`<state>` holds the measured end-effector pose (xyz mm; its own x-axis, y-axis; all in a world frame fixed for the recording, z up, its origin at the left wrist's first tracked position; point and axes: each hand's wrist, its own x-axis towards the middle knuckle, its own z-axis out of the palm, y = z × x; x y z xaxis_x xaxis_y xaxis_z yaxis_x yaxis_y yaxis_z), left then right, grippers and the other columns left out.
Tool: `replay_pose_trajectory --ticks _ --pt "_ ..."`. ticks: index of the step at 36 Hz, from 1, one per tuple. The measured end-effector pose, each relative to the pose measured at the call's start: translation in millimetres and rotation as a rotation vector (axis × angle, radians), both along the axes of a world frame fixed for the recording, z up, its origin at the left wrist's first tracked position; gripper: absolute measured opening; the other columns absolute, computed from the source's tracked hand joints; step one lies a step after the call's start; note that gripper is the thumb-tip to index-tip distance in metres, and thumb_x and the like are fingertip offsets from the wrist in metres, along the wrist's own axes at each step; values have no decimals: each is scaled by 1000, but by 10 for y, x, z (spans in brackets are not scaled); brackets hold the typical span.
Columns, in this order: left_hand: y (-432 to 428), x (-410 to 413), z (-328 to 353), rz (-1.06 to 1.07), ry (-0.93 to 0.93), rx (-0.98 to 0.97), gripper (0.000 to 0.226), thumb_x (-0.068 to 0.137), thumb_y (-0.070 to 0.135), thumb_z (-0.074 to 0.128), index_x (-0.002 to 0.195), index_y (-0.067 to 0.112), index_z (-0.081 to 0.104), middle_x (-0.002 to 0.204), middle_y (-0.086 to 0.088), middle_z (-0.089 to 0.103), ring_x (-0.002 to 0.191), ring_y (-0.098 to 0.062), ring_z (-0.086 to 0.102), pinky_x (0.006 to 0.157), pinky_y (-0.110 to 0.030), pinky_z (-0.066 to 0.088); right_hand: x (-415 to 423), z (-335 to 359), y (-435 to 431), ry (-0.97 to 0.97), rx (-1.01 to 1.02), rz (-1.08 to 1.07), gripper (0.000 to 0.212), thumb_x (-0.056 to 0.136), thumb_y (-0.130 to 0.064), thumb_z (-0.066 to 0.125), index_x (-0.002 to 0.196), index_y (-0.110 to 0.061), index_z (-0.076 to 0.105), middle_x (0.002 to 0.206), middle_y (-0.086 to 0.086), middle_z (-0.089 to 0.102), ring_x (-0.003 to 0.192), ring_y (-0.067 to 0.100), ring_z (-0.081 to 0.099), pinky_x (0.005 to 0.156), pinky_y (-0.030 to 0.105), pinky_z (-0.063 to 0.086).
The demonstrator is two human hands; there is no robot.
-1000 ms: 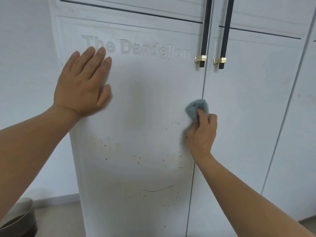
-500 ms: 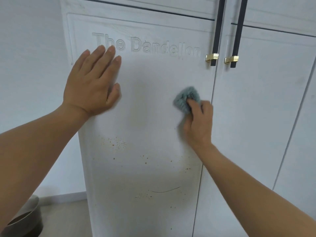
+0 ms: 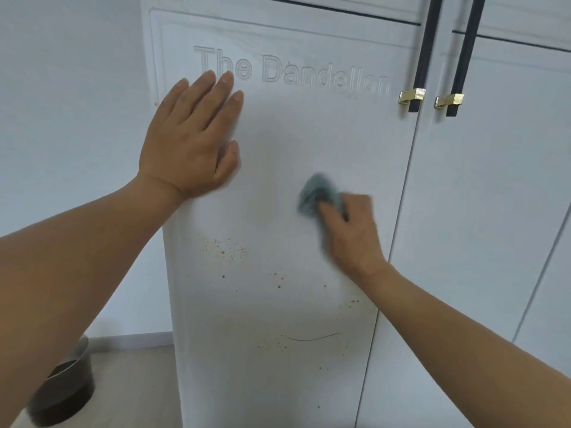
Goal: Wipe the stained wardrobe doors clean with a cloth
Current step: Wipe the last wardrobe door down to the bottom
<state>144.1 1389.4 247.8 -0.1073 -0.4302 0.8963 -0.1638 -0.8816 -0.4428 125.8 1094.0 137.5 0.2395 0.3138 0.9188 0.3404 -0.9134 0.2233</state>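
Blue-green cloth [image 3: 319,193] sits bunched under our right hand [image 3: 349,233], whose curled fingers grip it against the white left wardrobe door [image 3: 293,134], right of centre and below the raised lettering. Our left hand [image 3: 191,137] lies flat on the same door, fingers straight. Brown specks [image 3: 228,251] dot the panel lower down. Near left on the floor, a metal pot [image 3: 78,353] holds something dark brown.

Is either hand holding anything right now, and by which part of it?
The right hand grips the bunched teal cloth by its lower right part, the rest sticking out beyond. The left hand holds nothing, lying flat on the wardrobe door.
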Motion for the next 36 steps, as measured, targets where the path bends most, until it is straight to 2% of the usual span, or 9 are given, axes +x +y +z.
replay_pose_trajectory --ticks 3,5,7,12,16,21,25,29,36 --pt "-6 13 1 -2 -10 2 59 99 32 46 152 7 49 161 -16 45 147 -39 44 122 -53 32 -34 45 55 -30 -331 110 14 95 -16 61 107 -17 68 107 6 64 93 28 53 77 37 48" --pt "2 19 2 -8 -16 -1 58 99 31 47 151 7 50 160 -16 46 146 -38 45 121 -53 33 1 66 17 -10 -144 103 13 94 -24 56 99 -34 64 99 -7 59 88 19 46 75 27 39" --pt "-6 14 2 -6 -13 -3 57 99 31 46 151 6 51 160 -16 46 146 -38 45 121 -54 33 -14 10 51 -51 94 84 27 89 -10 60 113 -25 62 108 3 56 94 24 45 79 25 38" --pt "124 13 -51 -7 52 79 58 105 32 42 156 7 44 165 -18 37 152 -39 35 125 -55 27 11 -184 320 -88 -363 198 33 84 4 61 114 -9 62 113 15 58 95 35 52 71 41 49" --pt "175 9 -76 8 28 112 57 104 29 45 156 6 45 164 -19 38 152 -40 36 124 -56 28 -3 11 717 -62 3 217 37 81 10 57 112 -5 70 107 16 57 92 32 46 63 37 49" --pt "175 -20 -98 -2 42 125 56 105 27 45 157 5 44 162 -22 40 150 -42 38 122 -59 31 16 -49 1065 -120 -434 322 38 101 -4 35 106 -6 73 99 15 64 82 33 54 58 38 46" --pt "199 1 -135 -15 34 118 55 106 27 43 156 5 45 161 -22 41 150 -42 38 123 -57 31 33 8 1125 -134 -214 269 28 94 1 51 106 -9 74 97 14 66 85 32 50 63 39 41" --pt "204 0 -123 -46 28 138 52 107 25 41 155 6 47 160 -22 43 149 -43 40 124 -56 30 -14 -75 1250 -151 -455 287 33 100 -3 41 106 -9 73 93 12 64 81 32 54 61 39 39" --pt "243 -20 -98 -96 66 145 48 111 27 38 155 11 49 160 -20 43 149 -40 40 124 -55 29 -60 77 1563 -196 -355 237 40 101 -8 35 103 -13 74 87 11 62 76 29 47 63 37 30"
